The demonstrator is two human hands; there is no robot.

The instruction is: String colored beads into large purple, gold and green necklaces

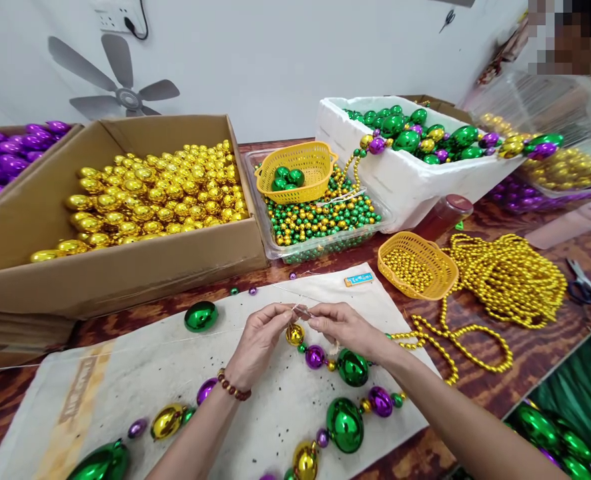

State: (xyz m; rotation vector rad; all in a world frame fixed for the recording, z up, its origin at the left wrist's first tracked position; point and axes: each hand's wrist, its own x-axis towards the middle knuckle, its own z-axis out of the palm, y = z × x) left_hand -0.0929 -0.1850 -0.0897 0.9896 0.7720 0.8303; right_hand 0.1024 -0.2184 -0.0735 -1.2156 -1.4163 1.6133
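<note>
Both hands meet over a whitish cloth (255,400), finger to thumb. My left hand (263,340), a brown bead bracelet at its wrist, pinches a thin string just above a gold ball (295,334). Close beside it, my right hand (338,325) is closed on the same string; anything else between its fingertips is too small to make out. From the gold ball a garland of green, purple and gold beads hangs past a purple bead (315,357) and a large green bead (352,367), then curls across the cloth. A loose green bead (201,316) lies left of my hands.
Behind the cloth stand a cardboard box (175,257) of gold beads, a clear tray (320,243) of small beads and a white foam box (395,180) of garlands. Rightward are a yellow basket (440,267), gold bead strands (510,280) and scissors (588,283). A person is at upper right.
</note>
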